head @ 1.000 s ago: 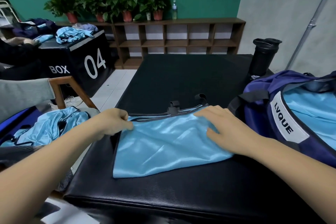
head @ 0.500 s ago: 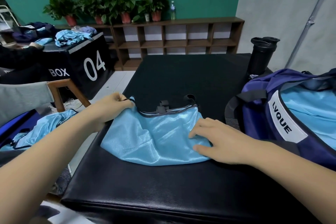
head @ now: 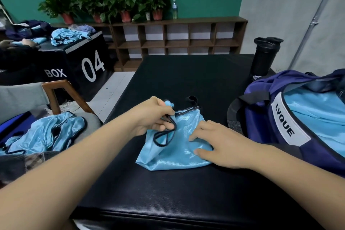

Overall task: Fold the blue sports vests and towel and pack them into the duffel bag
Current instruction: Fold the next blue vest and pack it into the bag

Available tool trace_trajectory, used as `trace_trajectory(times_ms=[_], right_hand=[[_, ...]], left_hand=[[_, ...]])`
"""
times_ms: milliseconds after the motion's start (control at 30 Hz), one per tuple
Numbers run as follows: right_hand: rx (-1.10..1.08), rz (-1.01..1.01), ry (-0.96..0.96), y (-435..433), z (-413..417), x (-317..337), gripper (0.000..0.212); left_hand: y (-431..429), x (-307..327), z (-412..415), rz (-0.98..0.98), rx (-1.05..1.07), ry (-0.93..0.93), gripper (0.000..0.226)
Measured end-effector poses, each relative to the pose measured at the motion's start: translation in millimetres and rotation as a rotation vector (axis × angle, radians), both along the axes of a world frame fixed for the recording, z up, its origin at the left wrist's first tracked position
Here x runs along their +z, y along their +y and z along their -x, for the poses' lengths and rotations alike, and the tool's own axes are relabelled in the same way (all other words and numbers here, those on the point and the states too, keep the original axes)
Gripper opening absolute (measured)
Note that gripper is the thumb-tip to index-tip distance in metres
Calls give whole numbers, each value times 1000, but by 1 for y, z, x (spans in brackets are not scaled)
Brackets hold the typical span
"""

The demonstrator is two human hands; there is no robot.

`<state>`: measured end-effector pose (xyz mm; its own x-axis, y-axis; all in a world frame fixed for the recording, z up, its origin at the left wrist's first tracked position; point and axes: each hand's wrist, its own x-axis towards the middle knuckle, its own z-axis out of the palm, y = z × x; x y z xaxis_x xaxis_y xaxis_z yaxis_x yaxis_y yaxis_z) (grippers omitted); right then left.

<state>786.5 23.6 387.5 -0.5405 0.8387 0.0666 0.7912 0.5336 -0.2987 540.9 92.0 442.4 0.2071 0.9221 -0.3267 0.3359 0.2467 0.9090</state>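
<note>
Your left hand (head: 155, 115) has carried the near-left edge of the blue sports vest (head: 177, 155) across toward the duffel bag (head: 261, 123). A second ago the vest lay spread out as a wide flat panel; now it is about half as wide and bunched, with the dark-trimmed armhole loop standing up on top.

Your left-hand fingers are curled round that trimmed edge and pinch it. Your right hand (head: 218, 144) stays on the side of the vest nearest the bag, fingers spread and pressing the cloth onto the black mat (head: 186, 76), gripping nothing.

The vest lies just beside the bag on its left, not touching it as far as you can see.

This looks like the crosswise fold half made: the carried edge is not yet laid down, and the lower corner sags out of line. You will likely need to set the edge down square and smooth it before lifting the vest into the bag. Light blue fabric shows inside the bag; whether it is lining or packed vests cannot be told. A heap of vests (head: 46, 134) waits well to the bag's left.
</note>
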Motion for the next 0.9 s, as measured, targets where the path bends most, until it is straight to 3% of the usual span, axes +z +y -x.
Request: trace_trajectory(times_ms=[233,333,467,567,767,900], right_hand=[[-55,34,30,4,2,0,31],[-168,65,127,4,3,3,26],[-234,94,237,1,5,8,25],[-195,46,195,-5,7,11,31],[-87,-154,108,-10,6,11,29],[52,-135,98,-19,8,12,20]], left_hand=[[-2,-25,-26,5,-3,-68,40],[-5,-32,-30,-29,6,-112,40],[-12,-32,-29,-52,-111,-58,44],[-16,-21,-19,-74,-235,-28,43],[-32,-1,11,-462,-419,397,26],[-49,-2,19,-575,-619,510,18]])
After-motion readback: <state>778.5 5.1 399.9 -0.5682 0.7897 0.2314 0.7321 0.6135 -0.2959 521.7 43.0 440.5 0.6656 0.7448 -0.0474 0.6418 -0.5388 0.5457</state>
